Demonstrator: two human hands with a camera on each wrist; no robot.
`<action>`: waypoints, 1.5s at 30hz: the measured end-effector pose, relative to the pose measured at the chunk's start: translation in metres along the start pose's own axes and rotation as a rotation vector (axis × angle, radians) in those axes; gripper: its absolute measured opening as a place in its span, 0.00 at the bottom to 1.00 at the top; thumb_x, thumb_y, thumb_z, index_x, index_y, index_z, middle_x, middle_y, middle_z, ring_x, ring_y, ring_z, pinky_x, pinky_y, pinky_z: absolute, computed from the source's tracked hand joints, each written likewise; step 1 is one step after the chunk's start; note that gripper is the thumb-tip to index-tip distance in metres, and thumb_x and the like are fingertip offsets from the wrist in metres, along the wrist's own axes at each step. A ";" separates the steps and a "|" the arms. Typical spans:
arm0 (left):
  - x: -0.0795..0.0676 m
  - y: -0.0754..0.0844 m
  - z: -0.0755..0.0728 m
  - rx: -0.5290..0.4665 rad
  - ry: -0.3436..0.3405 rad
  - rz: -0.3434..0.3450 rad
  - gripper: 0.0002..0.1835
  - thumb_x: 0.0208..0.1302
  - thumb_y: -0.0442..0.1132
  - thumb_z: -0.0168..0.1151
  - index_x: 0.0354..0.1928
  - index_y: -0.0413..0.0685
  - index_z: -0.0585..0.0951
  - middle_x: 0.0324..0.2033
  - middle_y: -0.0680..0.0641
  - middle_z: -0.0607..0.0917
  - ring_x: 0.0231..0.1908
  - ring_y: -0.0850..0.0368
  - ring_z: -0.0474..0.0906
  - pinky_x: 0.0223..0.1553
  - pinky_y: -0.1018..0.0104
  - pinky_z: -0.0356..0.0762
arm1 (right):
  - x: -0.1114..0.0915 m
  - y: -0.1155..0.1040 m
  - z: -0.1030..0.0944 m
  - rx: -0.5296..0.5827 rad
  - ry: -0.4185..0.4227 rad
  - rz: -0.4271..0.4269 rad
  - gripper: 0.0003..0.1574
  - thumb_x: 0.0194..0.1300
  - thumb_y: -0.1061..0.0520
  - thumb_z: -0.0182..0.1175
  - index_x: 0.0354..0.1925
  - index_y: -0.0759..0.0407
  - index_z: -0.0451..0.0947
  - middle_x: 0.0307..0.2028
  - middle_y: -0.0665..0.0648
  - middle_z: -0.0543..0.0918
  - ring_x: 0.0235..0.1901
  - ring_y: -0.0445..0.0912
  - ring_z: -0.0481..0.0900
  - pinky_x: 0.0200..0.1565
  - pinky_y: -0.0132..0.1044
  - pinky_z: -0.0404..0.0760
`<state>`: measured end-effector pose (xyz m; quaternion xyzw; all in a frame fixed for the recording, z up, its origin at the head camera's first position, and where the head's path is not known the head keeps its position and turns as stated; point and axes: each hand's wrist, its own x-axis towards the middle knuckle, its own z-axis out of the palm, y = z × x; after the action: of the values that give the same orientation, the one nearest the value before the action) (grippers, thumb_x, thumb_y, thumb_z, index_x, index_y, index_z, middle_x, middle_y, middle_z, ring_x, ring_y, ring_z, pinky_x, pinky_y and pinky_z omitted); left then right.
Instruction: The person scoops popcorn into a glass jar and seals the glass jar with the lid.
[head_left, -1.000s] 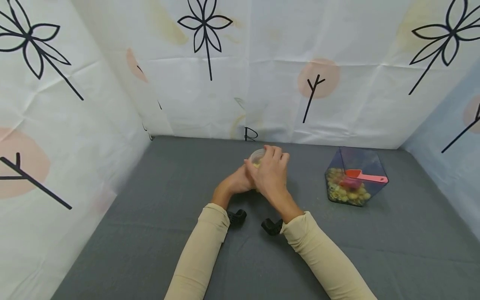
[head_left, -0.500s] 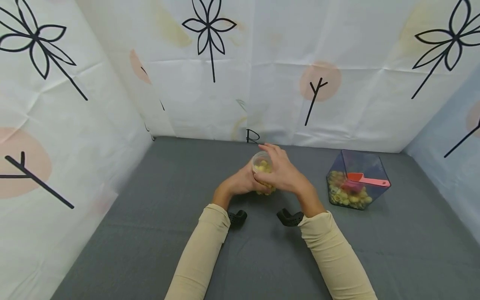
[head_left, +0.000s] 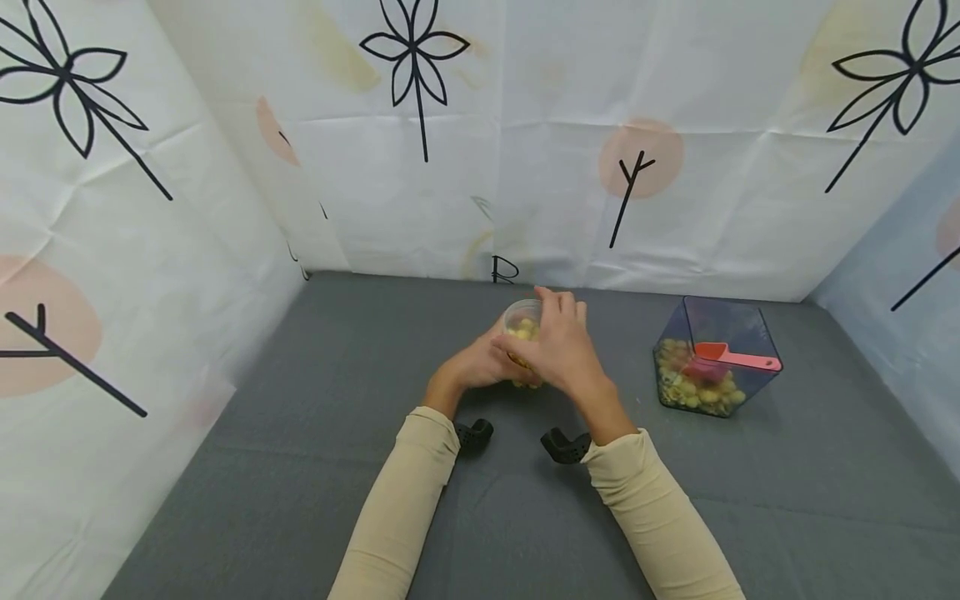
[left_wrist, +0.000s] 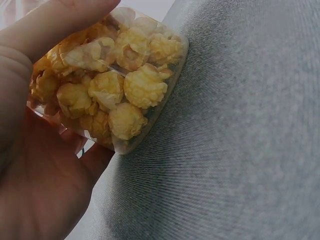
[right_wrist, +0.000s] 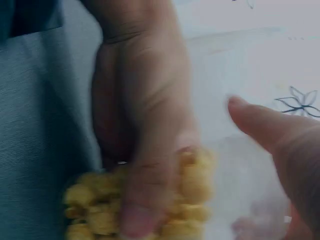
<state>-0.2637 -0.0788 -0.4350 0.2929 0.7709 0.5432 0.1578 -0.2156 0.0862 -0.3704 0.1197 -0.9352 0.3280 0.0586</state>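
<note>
A clear plastic jar [head_left: 521, 310] of yellow popcorn [left_wrist: 145, 87] stands on the grey cloth near the back wall. My left hand [head_left: 480, 360] grips its lower body, thumb across the near side in the left wrist view. Around the jar's top curves my right hand [head_left: 562, 346], its thumb at the front and fingers at the far right side. In the right wrist view the right thumb [right_wrist: 260, 120] stretches beside the clear upper part and the picture is blurred. Whether a lid sits on the rim is hard to tell.
To the right stands a square, see-through bluish bin [head_left: 731, 321] partly filled with popcorn. A pink-red scoop [head_left: 738, 358] lies in it, handle against the right rim. Patterned white cloth walls [head_left: 555, 192] enclose the grey tabletop [head_left: 360, 350] at the back and sides.
My right hand swung out to the right with its fingers spread, then turned partly back around the jar's top. The left hand and the jar have stayed in place.
</note>
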 end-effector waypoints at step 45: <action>0.001 0.002 0.000 -0.091 -0.007 -0.026 0.59 0.52 0.33 0.80 0.76 0.68 0.51 0.60 0.48 0.75 0.55 0.51 0.77 0.54 0.56 0.80 | 0.003 0.021 -0.019 0.239 -0.184 -0.114 0.67 0.62 0.39 0.71 0.83 0.46 0.39 0.77 0.64 0.55 0.74 0.59 0.61 0.67 0.62 0.69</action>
<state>-0.2634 -0.0778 -0.4334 0.2773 0.7485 0.5747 0.1806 -0.2230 0.1135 -0.3674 0.2080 -0.8827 0.4207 -0.0233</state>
